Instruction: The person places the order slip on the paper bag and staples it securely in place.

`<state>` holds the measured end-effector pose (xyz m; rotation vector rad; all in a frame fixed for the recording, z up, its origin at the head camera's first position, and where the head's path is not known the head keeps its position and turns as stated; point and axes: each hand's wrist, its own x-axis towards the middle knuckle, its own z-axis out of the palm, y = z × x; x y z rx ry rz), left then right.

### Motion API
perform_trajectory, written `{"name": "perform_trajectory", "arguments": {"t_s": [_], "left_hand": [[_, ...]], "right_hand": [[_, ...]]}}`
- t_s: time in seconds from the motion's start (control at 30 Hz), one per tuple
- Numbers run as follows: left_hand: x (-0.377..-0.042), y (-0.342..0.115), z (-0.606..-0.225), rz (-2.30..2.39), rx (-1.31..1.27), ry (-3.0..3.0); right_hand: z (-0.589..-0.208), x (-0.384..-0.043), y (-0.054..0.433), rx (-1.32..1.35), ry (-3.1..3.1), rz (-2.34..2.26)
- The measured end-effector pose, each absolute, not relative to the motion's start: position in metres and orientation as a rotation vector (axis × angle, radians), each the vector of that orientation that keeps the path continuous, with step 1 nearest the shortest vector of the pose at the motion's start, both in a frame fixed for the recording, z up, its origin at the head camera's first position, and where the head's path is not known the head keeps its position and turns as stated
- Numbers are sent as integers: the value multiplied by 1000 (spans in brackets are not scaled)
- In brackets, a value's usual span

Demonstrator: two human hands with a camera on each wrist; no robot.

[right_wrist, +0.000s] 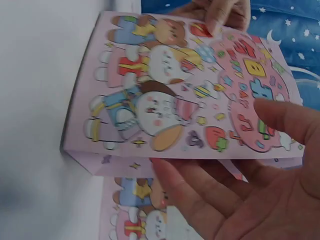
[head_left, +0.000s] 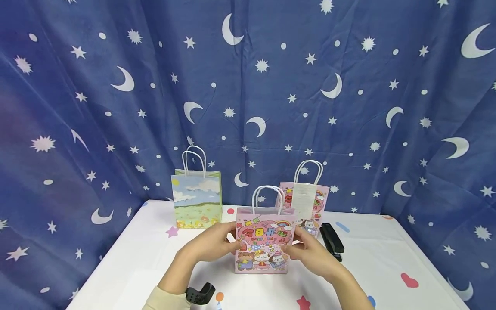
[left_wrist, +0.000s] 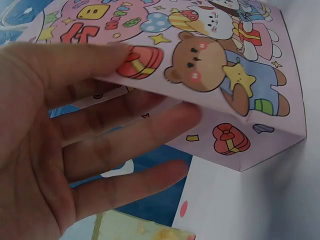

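A pink paper gift bag (head_left: 265,245) with cartoon animals and white handles stands upright on the table between both hands. My left hand (head_left: 215,243) holds its left side. In the left wrist view, the thumb of that hand (left_wrist: 75,115) lies on the printed front, beside a red heart-shaped box, and the other fingers reach along the side panel. My right hand (head_left: 315,255) holds the right side, and in the right wrist view the thumb of that hand (right_wrist: 260,175) is over the front with the fingers at the side panel. The bag's back is hidden.
Behind on the right stands a second pink bag (head_left: 323,202) with a white paper strip (head_left: 304,200) over its front. A black stapler (head_left: 332,239) lies beside it. At back left is a landscape-print bag (head_left: 196,200). The white table (head_left: 131,258) meets a blue curtain (head_left: 248,64).
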<state>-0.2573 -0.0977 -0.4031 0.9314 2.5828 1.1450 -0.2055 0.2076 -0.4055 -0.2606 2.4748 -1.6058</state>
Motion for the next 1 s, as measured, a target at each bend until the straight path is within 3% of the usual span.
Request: {"name": "perform_trajectory", "arguments": {"t_s": [0.5, 0.77, 1.0], "left_hand": [[-251, -92, -398, 1071, 953, 2473], [-257, -105, -397, 1114, 824, 2602], [-262, -93, -403, 1463, 834, 2467]], "right_hand": [[-387, -199, 241, -503, 2542, -1425], [-385, -204, 250, -355, 2530, -1543], [-389, -207, 249, -299, 2541, -1618]]}}
